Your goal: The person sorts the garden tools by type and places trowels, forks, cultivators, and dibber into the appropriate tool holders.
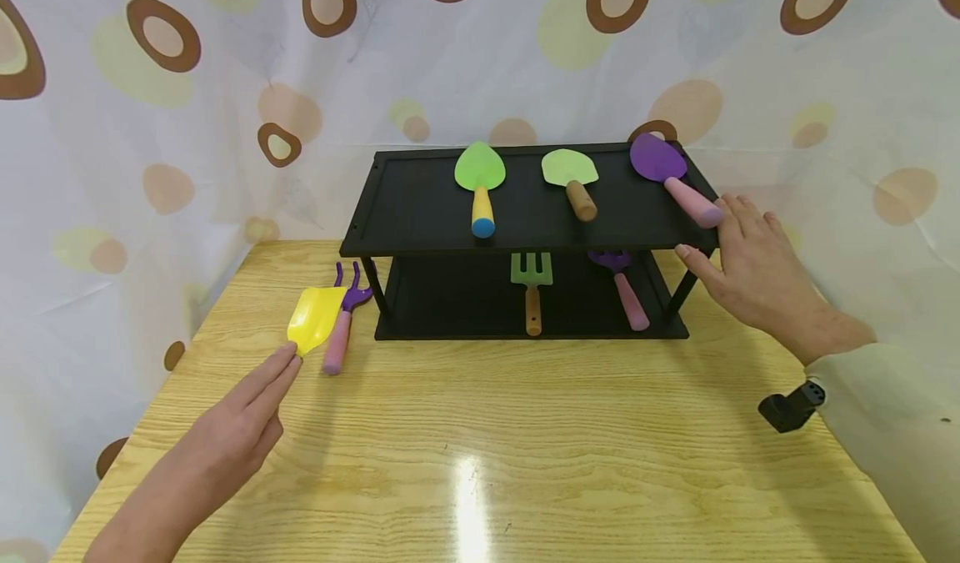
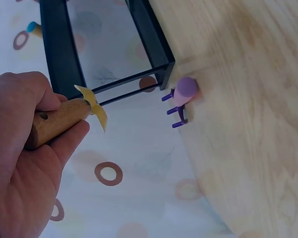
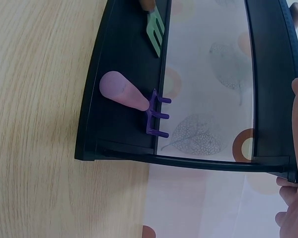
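Note:
My left hand (image 1: 238,429) grips the wooden handle of a yellow hand shovel (image 1: 311,317); the handle shows in the left wrist view. Just beside the blade, a purple hand rake (image 1: 337,342) with a pink handle is on the table. At the right end of a black two-tier rack (image 1: 420,204), my right hand (image 1: 765,275) holds the top tier's corner, thumb at the front and fingers along the side. Close to those fingers is the pink handle of a purple trowel (image 1: 658,158) on the top tier.
The top tier also carries a green trowel (image 1: 480,167) with a yellow handle and a pale green shovel (image 1: 570,168). On the lower tier lie a green fork (image 1: 532,271) and a second purple rake (image 3: 124,91). A patterned curtain (image 1: 225,62) hangs behind the wooden table (image 1: 420,446).

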{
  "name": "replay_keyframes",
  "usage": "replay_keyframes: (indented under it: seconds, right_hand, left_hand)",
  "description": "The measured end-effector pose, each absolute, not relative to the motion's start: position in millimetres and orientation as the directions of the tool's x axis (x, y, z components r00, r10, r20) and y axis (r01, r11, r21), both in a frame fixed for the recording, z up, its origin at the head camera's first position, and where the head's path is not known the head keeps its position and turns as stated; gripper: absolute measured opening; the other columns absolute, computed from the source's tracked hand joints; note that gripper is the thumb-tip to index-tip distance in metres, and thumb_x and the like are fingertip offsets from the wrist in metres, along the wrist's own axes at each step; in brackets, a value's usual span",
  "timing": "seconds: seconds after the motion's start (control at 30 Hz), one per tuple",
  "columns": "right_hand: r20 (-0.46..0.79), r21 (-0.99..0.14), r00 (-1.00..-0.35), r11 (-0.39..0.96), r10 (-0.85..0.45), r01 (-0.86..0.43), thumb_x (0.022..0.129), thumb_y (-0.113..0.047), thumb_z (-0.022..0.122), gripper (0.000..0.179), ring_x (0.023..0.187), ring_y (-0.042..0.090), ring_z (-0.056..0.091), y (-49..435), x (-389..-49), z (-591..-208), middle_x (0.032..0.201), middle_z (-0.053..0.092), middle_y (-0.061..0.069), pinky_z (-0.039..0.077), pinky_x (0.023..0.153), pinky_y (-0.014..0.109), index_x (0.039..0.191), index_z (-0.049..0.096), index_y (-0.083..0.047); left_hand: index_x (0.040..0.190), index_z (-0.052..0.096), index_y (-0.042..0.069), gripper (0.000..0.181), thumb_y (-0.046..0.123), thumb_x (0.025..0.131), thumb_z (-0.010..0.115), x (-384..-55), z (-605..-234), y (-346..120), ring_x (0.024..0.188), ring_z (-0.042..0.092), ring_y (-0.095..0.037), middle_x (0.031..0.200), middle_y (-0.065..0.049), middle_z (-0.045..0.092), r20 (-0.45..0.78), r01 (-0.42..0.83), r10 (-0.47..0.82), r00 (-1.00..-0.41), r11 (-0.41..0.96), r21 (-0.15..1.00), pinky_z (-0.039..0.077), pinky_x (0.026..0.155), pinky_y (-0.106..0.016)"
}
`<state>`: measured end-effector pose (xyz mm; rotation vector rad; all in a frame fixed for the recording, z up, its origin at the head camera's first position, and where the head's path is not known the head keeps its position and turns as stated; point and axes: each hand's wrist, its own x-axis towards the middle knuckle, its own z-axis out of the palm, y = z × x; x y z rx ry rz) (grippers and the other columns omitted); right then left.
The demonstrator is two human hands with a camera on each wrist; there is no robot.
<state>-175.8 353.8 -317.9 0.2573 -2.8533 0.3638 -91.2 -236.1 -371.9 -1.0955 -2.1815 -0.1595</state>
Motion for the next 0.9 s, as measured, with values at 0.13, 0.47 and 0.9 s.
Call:
replay_keyframes:
  seconds: [0.13, 0.47, 0.9]
  right_hand:
    - [0.273, -0.224, -0.951, 0.952, -0.142, -0.207, 0.103, -0.051, 0.038, 0.086, 0.150, 0.050, 0.006, 353.7, -175.9, -318.0, 0.159, 0.013, 0.037, 0.002, 0.122, 0.065, 0.154, 0.009, 0.012]
    - [0.274, -0.222, -0.951, 0.953, -0.143, -0.207, 0.103, -0.051, 0.038, 0.085, 0.151, 0.049, 0.006, 353.8, -176.0, -318.5, 0.159, 0.013, 0.037, 0.002, 0.121, 0.066, 0.154, 0.009, 0.012]
    - [0.280, -0.229, -0.949, 0.950, -0.143, -0.211, 0.103, -0.050, 0.039, 0.086, 0.150, 0.050, 0.007, 353.6, -175.5, -319.0, 0.159, 0.012, 0.036, 0.002, 0.122, 0.065, 0.153, 0.010, 0.013]
  left_hand:
    - [0.118, 0.061, -0.018, 0.053, 0.007, 0.105, 0.016, -94.1, -364.7, -236.7, 0.130, 0.054, -0.026, 0.132, -0.027, 0.059, 0.616, 0.742, 0.683, -0.392, 0.630, -0.227, 0.036, 0.111, -0.015]
    - [0.123, 0.058, -0.018, 0.055, 0.013, 0.105, 0.017, -102.0, -351.7, -237.8, 0.140, 0.045, -0.017, 0.133, -0.029, 0.058, 0.632, 0.750, 0.648, -0.426, 0.643, -0.154, 0.024, 0.113, -0.007]
    - [0.131, 0.055, -0.015, 0.056, 0.020, 0.107, 0.018, -117.4, -335.1, -233.2, 0.117, 0.063, -0.038, 0.136, -0.029, 0.056, 0.654, 0.722, 0.607, -0.453, 0.680, -0.131, 0.018, 0.114, -0.005]
